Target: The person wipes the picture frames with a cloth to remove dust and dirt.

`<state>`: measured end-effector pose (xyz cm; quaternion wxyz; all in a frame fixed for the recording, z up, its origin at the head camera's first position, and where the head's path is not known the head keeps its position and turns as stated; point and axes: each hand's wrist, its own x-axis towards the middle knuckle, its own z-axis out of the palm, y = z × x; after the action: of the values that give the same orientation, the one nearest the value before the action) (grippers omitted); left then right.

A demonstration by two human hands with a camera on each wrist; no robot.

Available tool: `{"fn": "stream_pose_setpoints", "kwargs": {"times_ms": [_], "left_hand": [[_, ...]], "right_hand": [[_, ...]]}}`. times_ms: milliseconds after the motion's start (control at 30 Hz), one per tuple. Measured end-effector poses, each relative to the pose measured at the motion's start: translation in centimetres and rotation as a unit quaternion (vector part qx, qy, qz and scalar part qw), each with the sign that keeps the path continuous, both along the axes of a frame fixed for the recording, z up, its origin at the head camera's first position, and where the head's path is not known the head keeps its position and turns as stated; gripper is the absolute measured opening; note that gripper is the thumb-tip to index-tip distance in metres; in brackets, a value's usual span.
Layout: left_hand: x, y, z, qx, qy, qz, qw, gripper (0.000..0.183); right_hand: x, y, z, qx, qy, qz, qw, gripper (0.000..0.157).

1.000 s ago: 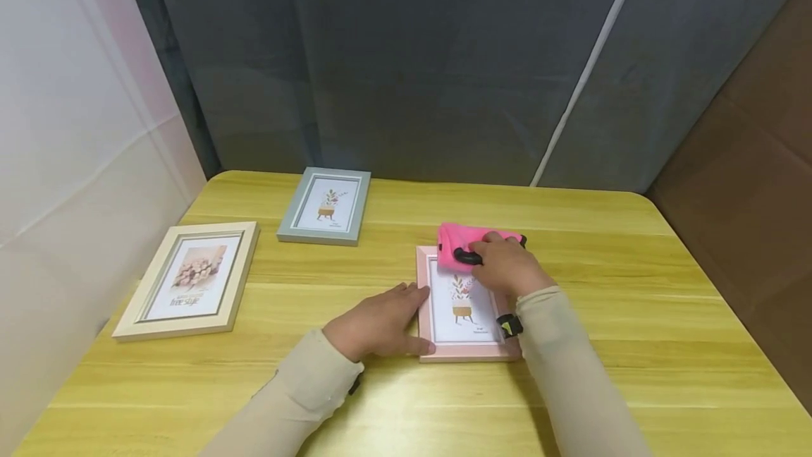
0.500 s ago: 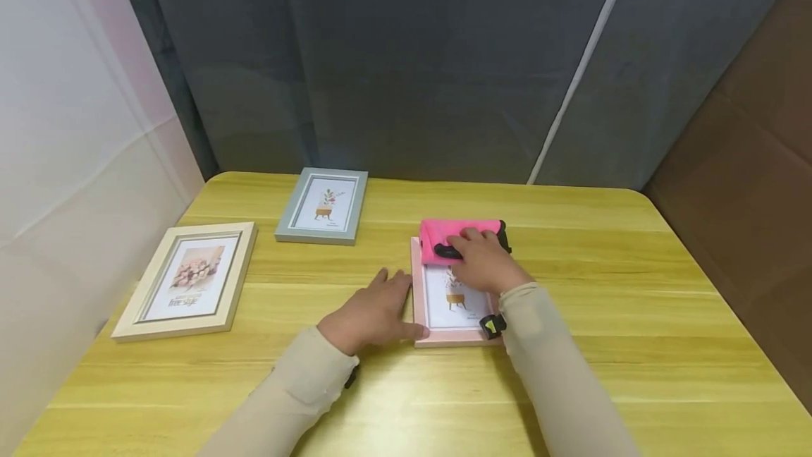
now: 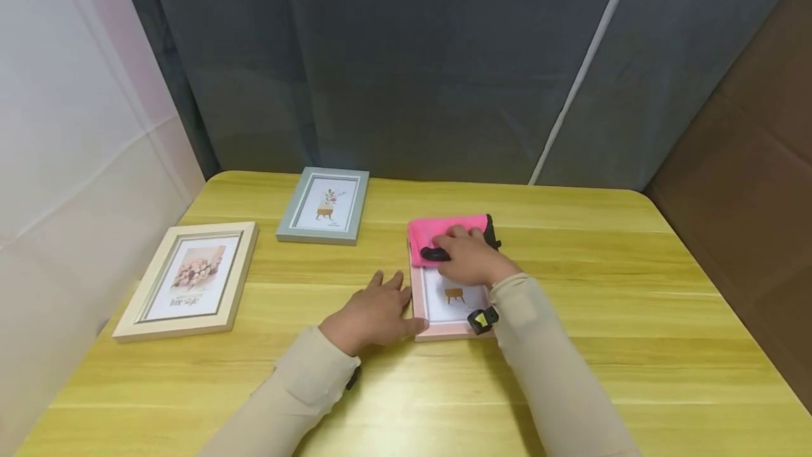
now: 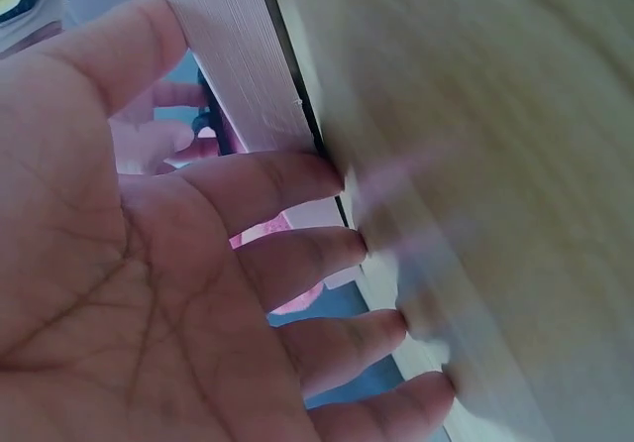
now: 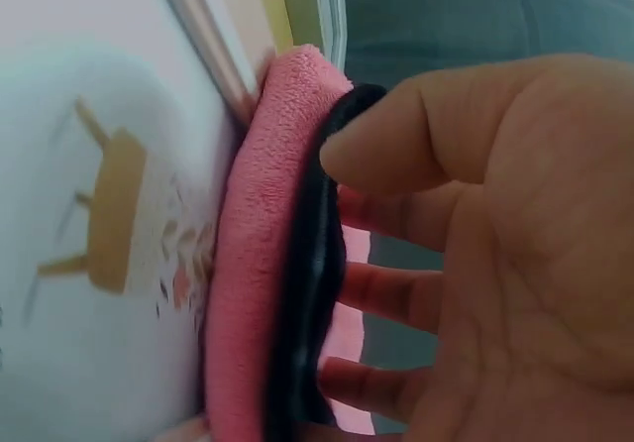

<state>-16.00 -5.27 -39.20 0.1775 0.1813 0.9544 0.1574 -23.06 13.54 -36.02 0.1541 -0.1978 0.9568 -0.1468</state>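
Note:
A folded pink plush cloth [image 3: 423,231] with black edging lies over the far end of a pink picture frame [image 3: 416,302], covering the top of its flower print. My right hand [image 3: 472,259] holds the cloth from above; the right wrist view shows the thumb [image 5: 381,150] on the black edging and the fingers behind it. My left hand [image 3: 371,312] lies spread at the frame's left side, its thumb at the near left corner. In the left wrist view its fingertips [image 4: 426,402] touch the table beside the frame [image 4: 238,51].
A grey-blue picture frame [image 3: 316,237] lies flat near the table's back edge. At the left lies a larger cream frame [image 3: 180,324] with a flower photo. Dark cloth [image 3: 406,76] hangs behind the wooden table [image 3: 634,288].
My right hand has moved left with the cloth, which covers more of the print. The pink frame has shifted slightly away from me. My left hand's fingers are more spread.

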Motion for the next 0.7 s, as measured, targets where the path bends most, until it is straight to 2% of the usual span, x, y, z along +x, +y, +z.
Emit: {"fn": "stream_pose_setpoints", "kwargs": {"times_ms": [333,533,700], "left_hand": [[0.0,-0.3,-0.1,-0.004,-0.007,0.005,1.0000,0.075],[0.0,-0.4,-0.2,-0.007,-0.005,0.009,0.9999,0.076],[0.2,-0.2,-0.1,-0.004,-0.009,0.014,0.9999,0.071]], "right_hand": [[0.9,-1.2,-0.2,0.040,0.006,0.025,0.999,0.059],[3.1,-1.0,-0.1,0.062,0.017,0.038,0.997,0.060],[5.1,-0.5,0.5,0.047,0.010,0.040,0.998,0.050]]}}
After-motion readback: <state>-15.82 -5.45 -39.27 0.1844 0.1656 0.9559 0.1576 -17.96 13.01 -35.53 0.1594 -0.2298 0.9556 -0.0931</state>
